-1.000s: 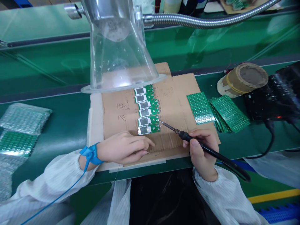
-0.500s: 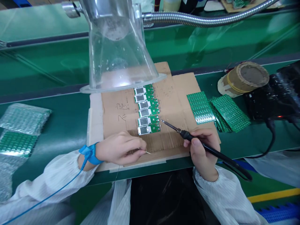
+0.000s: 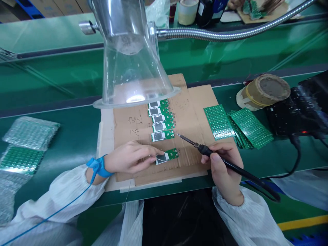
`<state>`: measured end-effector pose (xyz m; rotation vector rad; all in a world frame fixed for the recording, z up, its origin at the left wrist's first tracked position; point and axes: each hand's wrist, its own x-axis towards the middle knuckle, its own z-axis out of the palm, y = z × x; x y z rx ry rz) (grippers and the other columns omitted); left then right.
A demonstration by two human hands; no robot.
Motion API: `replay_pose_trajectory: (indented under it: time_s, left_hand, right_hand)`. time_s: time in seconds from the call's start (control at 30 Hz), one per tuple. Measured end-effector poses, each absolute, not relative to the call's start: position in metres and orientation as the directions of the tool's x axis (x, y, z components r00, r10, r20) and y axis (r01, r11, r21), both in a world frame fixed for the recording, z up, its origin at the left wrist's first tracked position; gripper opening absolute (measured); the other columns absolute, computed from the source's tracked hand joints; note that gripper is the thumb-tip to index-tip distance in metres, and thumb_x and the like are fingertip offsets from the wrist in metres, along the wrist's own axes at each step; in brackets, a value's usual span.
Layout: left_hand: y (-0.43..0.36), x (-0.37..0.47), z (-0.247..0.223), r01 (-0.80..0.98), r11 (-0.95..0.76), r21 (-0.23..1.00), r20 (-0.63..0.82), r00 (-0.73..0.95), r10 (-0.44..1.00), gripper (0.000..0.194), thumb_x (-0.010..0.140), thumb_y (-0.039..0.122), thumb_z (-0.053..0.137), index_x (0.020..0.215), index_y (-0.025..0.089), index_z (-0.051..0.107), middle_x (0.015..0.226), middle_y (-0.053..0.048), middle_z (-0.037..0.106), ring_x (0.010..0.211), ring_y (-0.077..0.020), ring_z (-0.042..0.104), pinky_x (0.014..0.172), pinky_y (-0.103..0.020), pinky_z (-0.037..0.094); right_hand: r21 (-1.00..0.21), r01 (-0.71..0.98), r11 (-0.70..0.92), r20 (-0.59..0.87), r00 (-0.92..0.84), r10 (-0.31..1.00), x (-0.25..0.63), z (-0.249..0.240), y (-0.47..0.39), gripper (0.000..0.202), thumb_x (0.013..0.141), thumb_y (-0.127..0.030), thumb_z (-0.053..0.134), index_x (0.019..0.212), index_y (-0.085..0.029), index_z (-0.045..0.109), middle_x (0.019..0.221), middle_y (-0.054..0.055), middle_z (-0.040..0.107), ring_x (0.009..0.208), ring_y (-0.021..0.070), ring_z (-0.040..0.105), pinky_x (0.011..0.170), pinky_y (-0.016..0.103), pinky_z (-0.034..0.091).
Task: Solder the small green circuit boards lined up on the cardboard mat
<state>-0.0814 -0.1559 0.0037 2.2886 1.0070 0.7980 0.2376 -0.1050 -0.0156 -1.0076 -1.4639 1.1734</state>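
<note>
My left hand (image 3: 135, 157), a blue band around its wrist, has its index fingertip on a small green circuit board with a grey screen (image 3: 162, 158). A thin solder wire (image 3: 130, 182) trails below this hand and is pinched in its fingers, partly hidden by them. The soldering iron (image 3: 205, 149) is gripped like a pen in my right hand (image 3: 225, 167). Its tip points left, close to the right end of the lowest board in a column of similar boards (image 3: 159, 136). The touched board lies apart, nearer to me and slightly tilted.
A clear fume hood (image 3: 135, 75) on a metal flexible arm hangs over the cardboard (image 3: 192, 116). Green board panels (image 3: 219, 121) and a tape-wrapped round container (image 3: 266, 90) lie right, near a black device (image 3: 284, 114). Bubble-wrapped panels (image 3: 30, 133) are left. Another person's hands show top right.
My left hand has moved the nearest board toward me, away from the column, its index finger now extended onto it. My right hand keeps the iron almost still. The view has shifted slightly.
</note>
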Motion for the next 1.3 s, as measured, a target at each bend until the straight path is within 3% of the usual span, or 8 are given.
replay_pose_trajectory:
  time_s: [0.07, 0.13, 0.27, 0.37, 0.57, 0.87, 1.1, 1.3]
  left_hand:
    - [-0.155, -0.082, 0.003, 0.574, -0.529, 0.625, 0.324, 0.427, 0.845, 0.008, 0.111, 0.023, 0.058, 0.106, 0.020, 0.064, 0.089, -0.001, 0.081, 0.066, -0.0102, 0.072, 0.060, -0.020, 0.052]
    - [-0.152, -0.084, 0.002, 0.680, -0.438, 0.588, 0.340, 0.283, 0.897, 0.011, 0.109, 0.025, 0.061, 0.100, 0.020, 0.065, 0.069, 0.005, 0.066, 0.052, -0.0076, 0.056, 0.052, -0.019, 0.042]
    - [-0.148, -0.087, -0.002, 0.726, -0.404, 0.557, 0.348, 0.238, 0.907, 0.016, 0.107, 0.027, 0.061, 0.093, 0.020, 0.063, 0.058, 0.010, 0.046, 0.047, -0.0066, 0.042, 0.049, -0.020, 0.034]
    - [-0.147, -0.086, -0.004, 0.721, -0.416, 0.554, 0.346, 0.255, 0.903, 0.014, 0.107, 0.025, 0.061, 0.094, 0.020, 0.063, 0.060, 0.011, 0.046, 0.048, -0.0064, 0.042, 0.050, -0.020, 0.033]
    - [-0.147, -0.085, -0.005, 0.702, -0.459, 0.544, 0.388, 0.274, 0.880, 0.011, 0.107, 0.021, 0.063, 0.096, 0.020, 0.061, 0.062, 0.012, 0.043, 0.050, -0.0063, 0.041, 0.051, -0.019, 0.034]
    - [-0.147, -0.085, -0.006, 0.705, -0.457, 0.542, 0.385, 0.275, 0.881, 0.010, 0.108, 0.022, 0.063, 0.097, 0.020, 0.061, 0.062, 0.012, 0.042, 0.050, -0.0065, 0.042, 0.051, -0.019, 0.034]
    - [-0.147, -0.086, -0.005, 0.681, -0.481, 0.552, 0.395, 0.294, 0.870, 0.009, 0.108, 0.022, 0.063, 0.099, 0.021, 0.061, 0.062, 0.012, 0.040, 0.049, -0.0064, 0.040, 0.050, -0.019, 0.033]
    - [-0.148, -0.087, -0.009, 0.702, -0.462, 0.542, 0.387, 0.279, 0.879, 0.010, 0.107, 0.022, 0.063, 0.098, 0.021, 0.062, 0.064, 0.011, 0.046, 0.052, -0.0069, 0.046, 0.052, -0.019, 0.037]
  right_hand:
    - [-0.979, 0.053, 0.194, 0.175, -0.257, 0.951, 0.235, -0.009, -0.099, 0.012, 0.104, -0.038, 0.072, 0.105, -0.027, 0.067, 0.075, 0.000, 0.070, 0.061, 0.0172, 0.069, 0.056, 0.031, 0.058]
    - [-0.972, 0.060, 0.227, 0.197, -0.313, 0.929, 0.233, -0.008, -0.093, 0.011, 0.105, -0.037, 0.072, 0.106, -0.027, 0.067, 0.075, 0.000, 0.071, 0.063, 0.0174, 0.071, 0.058, 0.030, 0.059]
    - [-0.959, 0.068, 0.276, 0.232, -0.373, 0.898, 0.232, -0.021, -0.089, 0.010, 0.104, -0.033, 0.073, 0.108, -0.026, 0.068, 0.089, 0.002, 0.073, 0.071, 0.0160, 0.073, 0.062, 0.028, 0.059]
    - [-0.954, 0.076, 0.289, 0.229, -0.434, 0.871, 0.233, -0.027, -0.089, 0.009, 0.102, -0.027, 0.073, 0.109, -0.026, 0.068, 0.095, 0.002, 0.073, 0.073, 0.0148, 0.072, 0.064, 0.027, 0.059]
    - [-0.924, 0.114, 0.365, 0.264, -0.502, 0.824, 0.229, -0.018, -0.088, 0.010, 0.100, -0.022, 0.072, 0.107, -0.027, 0.066, 0.088, 0.001, 0.071, 0.072, 0.0154, 0.070, 0.062, 0.026, 0.056]
    - [-0.891, 0.200, 0.407, 0.261, -0.507, 0.821, 0.226, -0.016, -0.086, 0.010, 0.099, -0.026, 0.073, 0.106, -0.028, 0.066, 0.087, 0.001, 0.073, 0.069, 0.0158, 0.070, 0.055, 0.026, 0.053]
    - [-0.944, 0.096, 0.317, 0.245, -0.439, 0.864, 0.234, -0.024, -0.091, 0.008, 0.103, -0.027, 0.071, 0.109, -0.027, 0.067, 0.091, 0.003, 0.072, 0.070, 0.0155, 0.070, 0.061, 0.027, 0.059]
    - [-0.904, 0.182, 0.386, 0.263, -0.474, 0.840, 0.229, -0.020, -0.089, 0.008, 0.101, -0.029, 0.072, 0.106, -0.027, 0.067, 0.087, 0.001, 0.073, 0.067, 0.0150, 0.070, 0.057, 0.025, 0.056]
